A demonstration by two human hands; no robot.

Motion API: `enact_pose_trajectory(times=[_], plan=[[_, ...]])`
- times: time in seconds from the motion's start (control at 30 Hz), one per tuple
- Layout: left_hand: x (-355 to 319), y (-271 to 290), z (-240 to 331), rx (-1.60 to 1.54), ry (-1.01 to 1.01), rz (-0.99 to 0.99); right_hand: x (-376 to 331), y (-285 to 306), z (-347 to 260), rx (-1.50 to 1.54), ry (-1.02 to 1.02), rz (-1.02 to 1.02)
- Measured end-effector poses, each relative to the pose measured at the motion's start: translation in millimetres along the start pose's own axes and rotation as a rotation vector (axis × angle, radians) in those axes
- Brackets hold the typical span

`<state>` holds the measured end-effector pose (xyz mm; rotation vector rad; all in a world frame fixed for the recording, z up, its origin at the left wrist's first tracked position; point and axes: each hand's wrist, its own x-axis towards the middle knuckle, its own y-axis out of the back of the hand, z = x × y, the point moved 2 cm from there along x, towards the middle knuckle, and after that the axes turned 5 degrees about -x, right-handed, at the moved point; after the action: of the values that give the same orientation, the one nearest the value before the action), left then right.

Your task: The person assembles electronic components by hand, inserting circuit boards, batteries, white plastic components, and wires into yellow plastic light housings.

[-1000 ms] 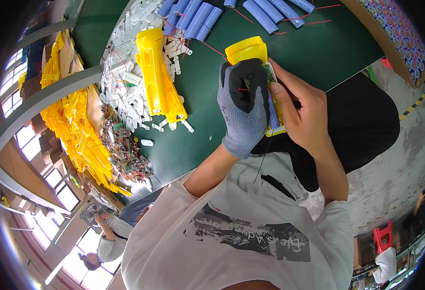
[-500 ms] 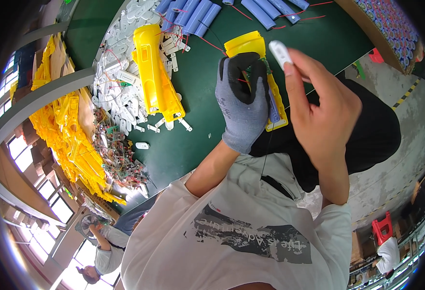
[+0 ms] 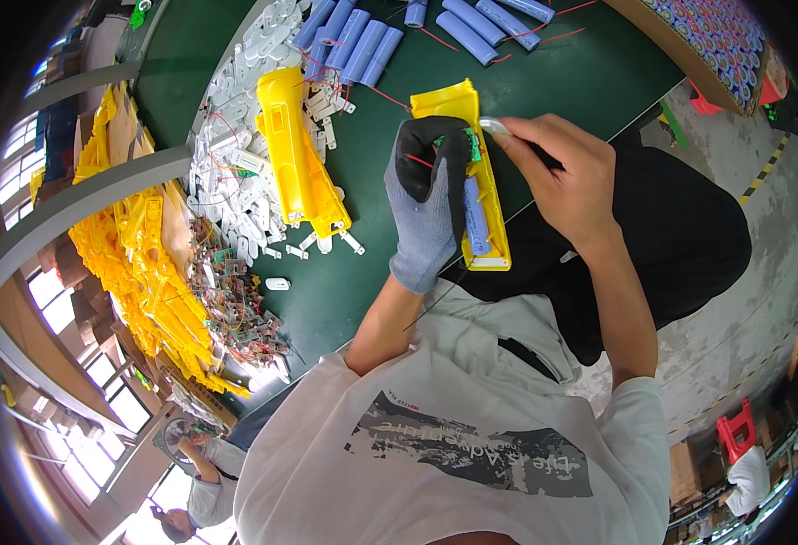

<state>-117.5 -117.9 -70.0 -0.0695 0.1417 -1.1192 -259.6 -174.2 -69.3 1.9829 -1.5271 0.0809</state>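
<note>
My left hand (image 3: 428, 195), in a grey and black glove, is closed around a yellow plastic housing half (image 3: 499, 247). Inside the housing lie a blue cylindrical battery (image 3: 476, 216) and a small green circuit board (image 3: 472, 145), partly covered by my fingers. A dark wire hangs from the lower end. My bare right hand (image 3: 567, 173) pinches a small white plastic piece (image 3: 493, 125) against the housing's right edge, beside the board. Another yellow housing (image 3: 294, 163) lies on the table to the left.
White plastic pieces (image 3: 235, 136) are heaped at the left, near wired circuit boards (image 3: 231, 291) and piled yellow housings (image 3: 144, 272). Blue batteries (image 3: 362, 45) with red wires lie at the far side. A cardboard box (image 3: 662, 68) of batteries stands far right. Another person (image 3: 208, 481) sits at lower left.
My right hand has brought the white piece down and left, from above the housing to its edge. The housing has shifted slightly left in my left hand, showing more of the battery.
</note>
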Motion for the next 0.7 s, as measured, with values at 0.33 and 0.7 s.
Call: enact_pose_trajectory(times=[0.33,0.7], plan=[[-2.5,-14.7,0.4,0.110,-0.132,0.095,-5.5,5.5,-3.5,0.212,-0.340,0.031],[-2.1,-16.8,-12.2,0.392,-0.305,0.057,-6.6,12.3,-29.7,-0.153,-0.244,-0.145]])
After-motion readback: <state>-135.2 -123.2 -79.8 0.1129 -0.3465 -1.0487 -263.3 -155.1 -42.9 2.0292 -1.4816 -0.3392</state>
